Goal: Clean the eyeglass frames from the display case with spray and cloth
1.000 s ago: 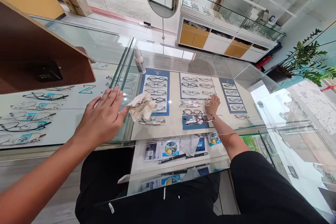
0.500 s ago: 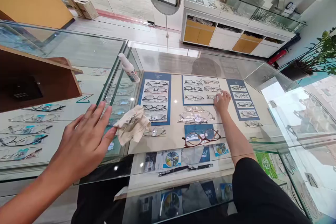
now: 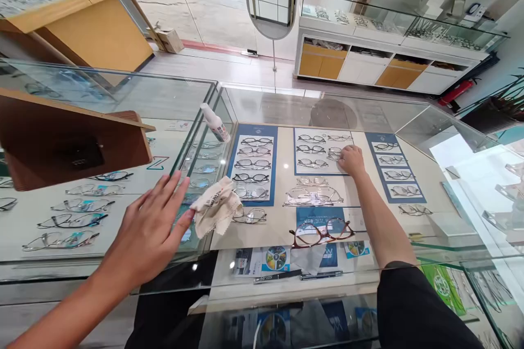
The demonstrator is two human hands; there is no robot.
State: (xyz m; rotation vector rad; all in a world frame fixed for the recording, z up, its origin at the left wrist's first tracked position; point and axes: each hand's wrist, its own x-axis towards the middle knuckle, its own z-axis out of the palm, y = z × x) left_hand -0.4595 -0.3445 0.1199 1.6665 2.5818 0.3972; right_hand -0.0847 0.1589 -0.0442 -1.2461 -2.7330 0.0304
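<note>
Eyeglasses (image 3: 334, 154) partly behind right hand (image 3: 352, 160)

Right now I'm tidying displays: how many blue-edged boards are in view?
3: the left board by the cloth, the middle board partly behind the right hand, the right board past the forearm. More may be hidden.

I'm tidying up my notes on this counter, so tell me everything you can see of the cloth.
The cloth is cream, thin-looking fabric with a zigzag-cut edge and dark printed lettering, too crumpled to read. It lies bunched in loose folds on the glass counter top, left of a pair of thin-framed glasses. The left hand's thumb tip is at its left corner; whether they touch is unclear.
</note>
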